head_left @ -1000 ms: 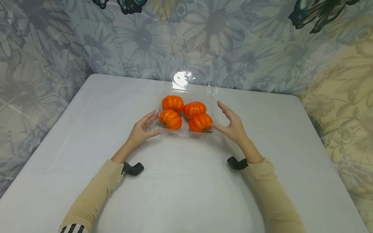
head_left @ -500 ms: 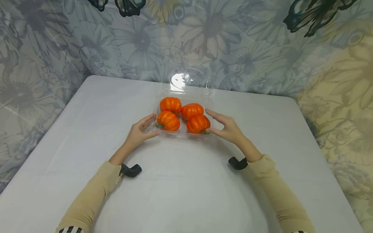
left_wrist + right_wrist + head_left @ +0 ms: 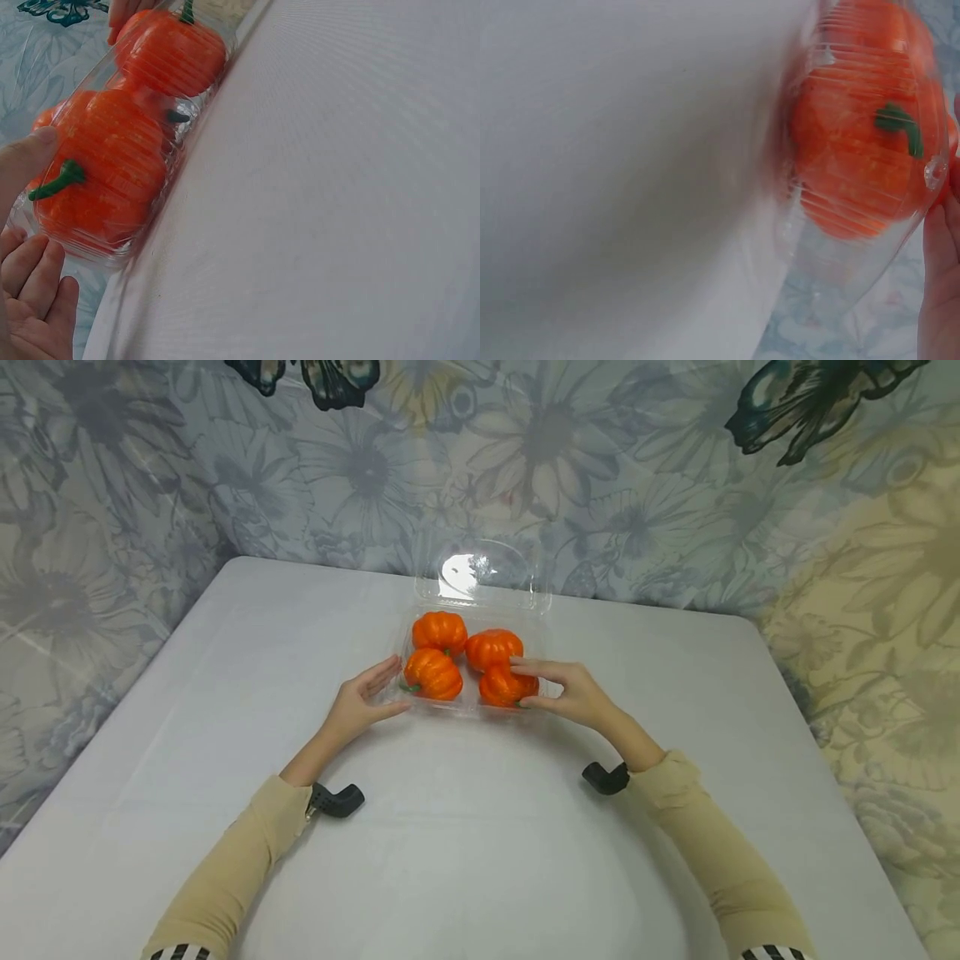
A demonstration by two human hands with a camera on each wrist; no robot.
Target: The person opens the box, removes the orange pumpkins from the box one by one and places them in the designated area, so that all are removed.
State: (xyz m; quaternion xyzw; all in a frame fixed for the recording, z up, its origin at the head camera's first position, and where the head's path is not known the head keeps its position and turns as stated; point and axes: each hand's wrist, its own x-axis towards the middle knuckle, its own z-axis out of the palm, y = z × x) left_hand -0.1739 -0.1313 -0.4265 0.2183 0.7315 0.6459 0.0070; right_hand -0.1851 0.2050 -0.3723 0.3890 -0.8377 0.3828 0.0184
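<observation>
Several small, glossy orange pumpkins with green stems sit in a clear plastic clamshell container (image 3: pixel 471 695) near the table's far side. My right hand (image 3: pixel 576 695) is at the front right pumpkin (image 3: pixel 498 687): its straight fingers reach over the top, with the thumb low at the near side. No firm hold shows. At the container's left side, my left hand (image 3: pixel 355 702) rests with fingers straight and thumb spread, beside the front left pumpkin (image 3: pixel 433 675). The left wrist view shows its thumb (image 3: pixel 28 157) at the container's edge. In the right wrist view, much of the right hand is cut off.
The container's clear lid (image 3: pixel 506 578) stands raised at the back, close to a flower-patterned backdrop (image 3: pixel 645 502). A white cloth covers the table (image 3: pixel 465 852). Each wrist carries a black camera mount, one on the left (image 3: pixel 339 801) and one on the right (image 3: pixel 606 778).
My right hand has moved left from beside the container, and its fingers have come over the front right pumpkin. The left hand keeps its place. The view has shifted slightly.
</observation>
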